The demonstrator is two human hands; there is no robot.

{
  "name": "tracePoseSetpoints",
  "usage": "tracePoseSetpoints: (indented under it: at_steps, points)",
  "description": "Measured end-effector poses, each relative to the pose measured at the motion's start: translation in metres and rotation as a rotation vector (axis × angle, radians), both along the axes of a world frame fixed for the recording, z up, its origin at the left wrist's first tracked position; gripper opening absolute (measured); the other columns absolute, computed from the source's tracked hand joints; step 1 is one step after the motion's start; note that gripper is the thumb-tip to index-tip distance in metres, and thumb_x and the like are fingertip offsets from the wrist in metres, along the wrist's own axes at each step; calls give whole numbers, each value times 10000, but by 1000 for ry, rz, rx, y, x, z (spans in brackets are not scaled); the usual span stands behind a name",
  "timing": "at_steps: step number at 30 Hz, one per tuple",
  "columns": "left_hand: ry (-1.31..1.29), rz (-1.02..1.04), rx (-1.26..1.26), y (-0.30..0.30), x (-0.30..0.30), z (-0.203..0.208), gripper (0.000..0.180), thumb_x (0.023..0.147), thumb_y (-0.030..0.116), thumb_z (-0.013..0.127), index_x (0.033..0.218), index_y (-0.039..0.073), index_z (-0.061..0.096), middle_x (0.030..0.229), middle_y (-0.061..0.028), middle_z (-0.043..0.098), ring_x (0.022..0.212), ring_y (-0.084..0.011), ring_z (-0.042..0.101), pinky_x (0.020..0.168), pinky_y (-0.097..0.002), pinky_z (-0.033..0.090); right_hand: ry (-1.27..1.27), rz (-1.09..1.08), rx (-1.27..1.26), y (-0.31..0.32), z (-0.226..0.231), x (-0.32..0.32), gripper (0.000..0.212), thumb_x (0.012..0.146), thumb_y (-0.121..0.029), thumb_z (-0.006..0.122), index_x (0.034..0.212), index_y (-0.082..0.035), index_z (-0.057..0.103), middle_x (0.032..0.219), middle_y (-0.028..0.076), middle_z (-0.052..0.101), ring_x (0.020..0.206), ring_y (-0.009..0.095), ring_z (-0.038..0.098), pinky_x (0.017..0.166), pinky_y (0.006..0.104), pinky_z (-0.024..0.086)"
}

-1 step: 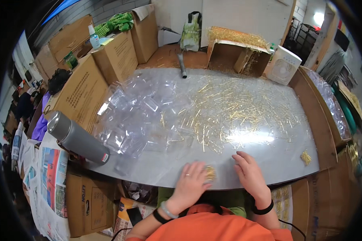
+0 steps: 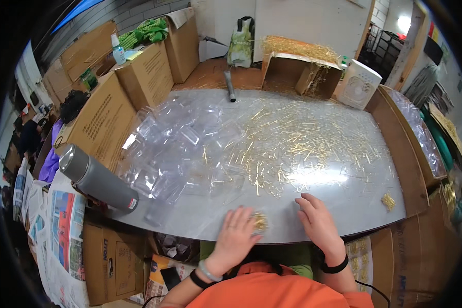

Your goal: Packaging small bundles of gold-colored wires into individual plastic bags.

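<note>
Left hand (image 2: 235, 228) spread flat beside gold pin bundle (image 2: 260, 222), surface's (image 2: 359, 210) front edge, probably keeping it gathered; right hand (image 2: 315, 218) loosely spread, empty, near scattered pins (image 2: 264, 177).

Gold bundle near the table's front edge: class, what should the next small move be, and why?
Probably bring the right hand in to steady the right side of the gold bundle: the left hand is at its left, its right side looks uncovered, and the right hand appears empty, apart from it.

Orange top (image 2: 262, 291); black wristbands (image 2: 336, 265), left and right; pale grey bangle (image 2: 208, 271), left; green legwear (image 2: 299, 252).
</note>
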State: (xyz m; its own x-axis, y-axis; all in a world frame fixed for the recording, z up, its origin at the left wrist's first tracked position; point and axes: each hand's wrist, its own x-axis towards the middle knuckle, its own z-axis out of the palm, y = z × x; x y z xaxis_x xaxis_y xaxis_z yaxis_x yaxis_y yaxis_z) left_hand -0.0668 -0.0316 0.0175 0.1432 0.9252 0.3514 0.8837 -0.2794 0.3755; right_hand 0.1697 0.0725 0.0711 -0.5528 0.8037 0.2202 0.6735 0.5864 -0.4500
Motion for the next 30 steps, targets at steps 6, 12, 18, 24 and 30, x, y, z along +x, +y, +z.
tracePoseSetpoints:
  at_steps: [6, 12, 18, 24, 30]
  points:
    - [-27, 25, -9, -16, -29, -4, 473, 935, 260, 682, 1299, -19, 564, 1479, -215, 434, 1427, -424, 351, 1174, -572, 287, -180, -35, 120, 38, -18, -11, 541, 962, -295, 648, 1411, -34, 497, 1489, 251, 449, 1397, 459, 388, 1139, 509, 367]
    - [9, 107, 29, -17, -26, -5, 461, 968, 280, 646, 1303, -26, 564, 1491, -227, 421, 1436, -448, 324, 1169, -584, 279, -222, 93, 81, 36, -55, -5, 650, 996, -454, 563, 1451, -3, 452, 1535, 249, 407, 1439, 459, 339, 1167, 513, 327]
    - [61, 206, 133, -19, -21, -1, 476, 956, 280, 665, 1311, -20, 561, 1454, -225, 455, 1390, -452, 374, 1150, -575, 299, -208, 175, 0, 25, -30, 15, 669, 985, -465, 578, 1448, 0, 450, 1538, 227, 409, 1435, 458, 345, 1146, 511, 359]
    - [-148, -124, 210, -25, 18, -6, 397, 904, 151, 706, 1240, -35, 603, 1303, -209, 568, 1187, -407, 552, 1044, -498, 437, -367, 274, 47, 92, -1, -46, 699, 957, -573, 558, 1486, -130, 449, 1549, 190, 392, 1400, 447, 388, 1076, 610, 404]
    - [-182, -200, 115, -20, 32, -21, 405, 895, 110, 693, 1249, -57, 588, 1319, -220, 553, 1246, -416, 530, 1056, -503, 438, -495, 375, 89, 99, -34, -52, 709, 957, -638, 497, 1500, -185, 441, 1599, 114, 332, 1437, 422, 341, 1052, 679, 377]
